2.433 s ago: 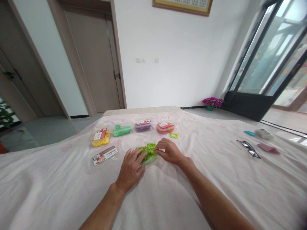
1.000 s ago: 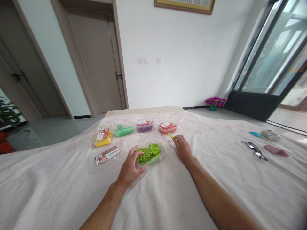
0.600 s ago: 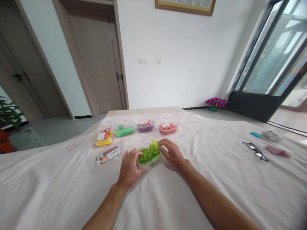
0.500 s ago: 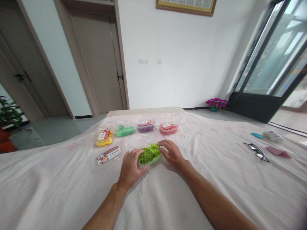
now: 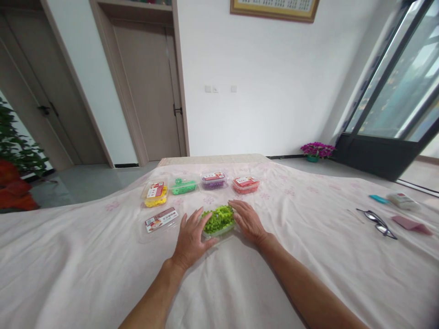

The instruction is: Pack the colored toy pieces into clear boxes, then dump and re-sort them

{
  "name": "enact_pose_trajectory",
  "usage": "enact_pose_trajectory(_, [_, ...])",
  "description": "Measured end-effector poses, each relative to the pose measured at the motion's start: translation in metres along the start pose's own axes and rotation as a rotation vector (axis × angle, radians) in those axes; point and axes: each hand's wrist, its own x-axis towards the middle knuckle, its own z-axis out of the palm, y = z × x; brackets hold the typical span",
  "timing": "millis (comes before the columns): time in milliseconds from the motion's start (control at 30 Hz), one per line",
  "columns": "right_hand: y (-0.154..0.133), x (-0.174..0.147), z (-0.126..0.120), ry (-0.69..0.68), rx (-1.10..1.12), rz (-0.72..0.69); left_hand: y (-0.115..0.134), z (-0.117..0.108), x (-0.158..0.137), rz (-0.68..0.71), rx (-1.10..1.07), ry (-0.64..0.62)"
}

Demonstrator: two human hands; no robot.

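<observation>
A clear plastic box (image 5: 221,232) of light-green small plastic pieces (image 5: 218,219) stands lidless on the cloth, between both hands. My left hand (image 5: 194,237) is at the box's left side, fingers spread, its thumb along the near edge and index finger by the green pieces. My right hand (image 5: 249,222) lies along the right side, fingers stretched out and close together, fingertips near the box's far corner. A clear lid with a printed label (image 5: 161,220) lies flat left of my left hand.
Behind stand boxes of yellow (image 5: 156,194), green (image 5: 184,186), purple (image 5: 213,180) and red pieces (image 5: 246,184). Far right on the cloth (image 5: 308,256) lie eyeglasses (image 5: 377,223), a pink folded item (image 5: 411,224), a blue item (image 5: 378,198) and a white packet (image 5: 404,201).
My left hand's fingers have lifted and spread apart beside the box. My right hand stays at the box's right side. The whole view has shifted slightly.
</observation>
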Motion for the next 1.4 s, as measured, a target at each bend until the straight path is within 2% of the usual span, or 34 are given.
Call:
enact_pose_trajectory(100, [0.009, -0.004, 0.002, 0.072, 0.026, 0.111, -0.014, -0.009, -0.003, 0.055, -0.081, -0.031])
enact_pose_trajectory(200, [0.011, -0.007, 0.001, 0.085, 0.010, 0.126, -0.029, -0.018, -0.006, -0.009, -0.088, 0.038])
enact_pose_trajectory(333, [-0.005, -0.001, -0.004, 0.028, -0.047, -0.007, -0.045, -0.026, -0.010, -0.296, 0.121, 0.195])
enact_pose_trajectory(400, [-0.018, 0.009, -0.006, -0.022, -0.063, -0.019, -0.051, -0.028, -0.012, -0.472, 0.255, 0.219])
enact_pose_trajectory(500, [-0.036, 0.036, -0.004, -0.089, -0.111, 0.043, -0.059, -0.028, -0.014, -0.676, 0.382, 0.161])
enact_pose_trajectory(633, [-0.048, 0.076, 0.014, -0.217, -0.199, 0.115, -0.071, -0.029, -0.018, -0.808, 0.428, 0.076])
enact_pose_trajectory(700, [-0.052, 0.089, 0.027, -0.256, -0.244, 0.078, -0.077, -0.031, -0.019, -0.840, 0.418, 0.053])
enact_pose_trajectory(900, [-0.052, 0.100, 0.047, -0.469, -0.210, -0.186, -0.086, -0.037, -0.021, -0.841, 0.397, 0.006])
enact_pose_trajectory(1067, [-0.050, 0.100, 0.050, -0.576, -0.216, -0.160, -0.085, -0.044, -0.019, -0.806, 0.393, -0.005])
enact_pose_trajectory(1300, [-0.049, 0.100, 0.052, -0.576, -0.235, -0.167, -0.100, -0.044, -0.018, -0.869, 0.372, -0.004])
enact_pose_trajectory(1400, [-0.046, 0.100, 0.054, -0.569, -0.203, -0.156, -0.106, -0.042, -0.017, -0.852, 0.344, -0.058])
